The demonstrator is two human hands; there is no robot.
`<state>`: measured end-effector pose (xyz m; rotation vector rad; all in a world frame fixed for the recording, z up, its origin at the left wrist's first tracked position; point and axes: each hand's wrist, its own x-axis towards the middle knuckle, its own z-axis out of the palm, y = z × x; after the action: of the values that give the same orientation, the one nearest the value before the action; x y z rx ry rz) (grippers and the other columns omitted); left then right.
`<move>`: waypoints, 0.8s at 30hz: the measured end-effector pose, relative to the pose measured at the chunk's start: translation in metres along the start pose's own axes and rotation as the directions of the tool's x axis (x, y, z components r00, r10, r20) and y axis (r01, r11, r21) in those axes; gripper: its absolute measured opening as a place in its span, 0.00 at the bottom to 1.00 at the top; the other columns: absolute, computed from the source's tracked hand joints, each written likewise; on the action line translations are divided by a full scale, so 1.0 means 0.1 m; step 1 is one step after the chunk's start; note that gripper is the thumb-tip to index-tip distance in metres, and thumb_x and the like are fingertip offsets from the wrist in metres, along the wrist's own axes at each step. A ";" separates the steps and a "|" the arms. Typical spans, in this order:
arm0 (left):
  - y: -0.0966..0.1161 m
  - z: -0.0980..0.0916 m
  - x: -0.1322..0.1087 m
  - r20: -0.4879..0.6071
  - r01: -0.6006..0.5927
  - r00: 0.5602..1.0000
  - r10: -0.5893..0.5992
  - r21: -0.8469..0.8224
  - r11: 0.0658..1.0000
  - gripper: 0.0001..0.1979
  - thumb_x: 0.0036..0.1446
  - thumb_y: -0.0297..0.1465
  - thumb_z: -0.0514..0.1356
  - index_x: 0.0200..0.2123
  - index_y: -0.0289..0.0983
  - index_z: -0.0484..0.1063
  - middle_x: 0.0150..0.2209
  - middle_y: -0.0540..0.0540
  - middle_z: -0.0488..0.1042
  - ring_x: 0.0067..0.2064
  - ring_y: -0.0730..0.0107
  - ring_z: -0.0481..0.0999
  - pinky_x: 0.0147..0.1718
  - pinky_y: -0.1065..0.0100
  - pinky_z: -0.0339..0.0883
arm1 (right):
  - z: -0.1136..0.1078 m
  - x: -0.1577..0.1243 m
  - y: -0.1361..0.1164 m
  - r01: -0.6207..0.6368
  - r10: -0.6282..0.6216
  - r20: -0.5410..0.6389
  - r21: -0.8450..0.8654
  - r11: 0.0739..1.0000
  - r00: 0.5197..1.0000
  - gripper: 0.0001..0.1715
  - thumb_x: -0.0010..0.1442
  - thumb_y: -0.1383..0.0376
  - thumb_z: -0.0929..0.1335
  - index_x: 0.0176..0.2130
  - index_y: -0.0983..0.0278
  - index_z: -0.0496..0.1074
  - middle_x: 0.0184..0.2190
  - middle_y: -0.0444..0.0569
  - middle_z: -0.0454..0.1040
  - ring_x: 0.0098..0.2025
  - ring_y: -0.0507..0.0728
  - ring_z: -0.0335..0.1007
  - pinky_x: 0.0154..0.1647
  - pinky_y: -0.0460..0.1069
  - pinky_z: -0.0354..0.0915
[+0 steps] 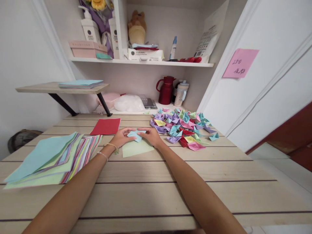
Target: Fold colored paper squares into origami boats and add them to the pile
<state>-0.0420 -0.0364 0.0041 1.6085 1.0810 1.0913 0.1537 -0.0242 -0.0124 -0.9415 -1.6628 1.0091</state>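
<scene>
Between my two hands is a partly folded piece of light blue origami paper (137, 136), with pointed corners and one flap hanging down. My left hand (122, 136) pinches its left side, thumb in front and fingers curled behind. On the other side my right hand (150, 135) grips the right corner, also with the thumb in front. Just beneath the hands a pale green paper sheet (137, 149) lies flat on the table. A red paper square (106, 126) rests beyond my left hand.
A fanned stack of coloured paper (46, 156) covers the table's left. At the right is a heap of folded paper boats (181, 125). A small raised shelf (44, 87) holds more paper. Behind stand a red jug (166, 91) and a pale tumbler (181, 94).
</scene>
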 end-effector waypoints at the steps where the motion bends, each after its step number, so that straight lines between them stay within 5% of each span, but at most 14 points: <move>1: 0.00 0.01 0.00 -0.015 0.001 1.000 -0.001 0.004 1.000 0.23 0.36 0.37 0.72 0.38 0.35 0.75 0.37 0.43 0.78 0.37 0.64 0.77 0.39 0.64 0.70 | 0.01 0.00 0.00 0.001 -0.001 0.007 -0.002 1.000 1.000 0.26 0.47 0.51 0.72 0.41 0.65 0.79 0.26 0.46 0.76 0.24 0.51 0.61 0.28 0.47 0.58; 9: -0.04 0.01 0.03 -0.138 -0.025 0.990 0.031 0.040 0.999 0.19 0.46 0.46 0.64 0.26 0.34 0.73 0.17 0.50 0.72 0.22 0.71 0.71 0.27 0.68 0.67 | 0.07 0.03 0.03 -0.044 0.043 0.021 0.037 0.998 0.999 0.25 0.53 0.46 0.67 0.31 0.64 0.78 0.20 0.47 0.76 0.26 0.56 0.71 0.30 0.49 0.65; 15: -0.06 0.02 0.05 -0.081 0.003 0.997 -0.001 0.030 1.000 0.20 0.36 0.42 0.70 0.28 0.34 0.72 0.23 0.47 0.75 0.25 0.69 0.73 0.28 0.67 0.67 | 0.11 0.03 0.03 -0.067 0.062 0.036 0.160 0.985 0.997 0.28 0.51 0.43 0.66 0.32 0.64 0.75 0.25 0.50 0.78 0.26 0.55 0.74 0.32 0.50 0.69; 24: -0.02 0.02 0.04 -0.075 -0.036 0.996 0.043 0.098 0.995 0.16 0.45 0.44 0.64 0.24 0.36 0.69 0.20 0.52 0.70 0.20 0.75 0.67 0.24 0.71 0.62 | 0.07 0.04 0.03 -0.030 0.030 0.007 0.081 0.996 1.000 0.20 0.52 0.50 0.68 0.30 0.64 0.77 0.25 0.46 0.75 0.28 0.54 0.70 0.28 0.47 0.64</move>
<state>-0.0399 -0.0325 0.0027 1.6820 1.1731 1.1510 0.1467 -0.0204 -0.0155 -0.9131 -1.6046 1.0917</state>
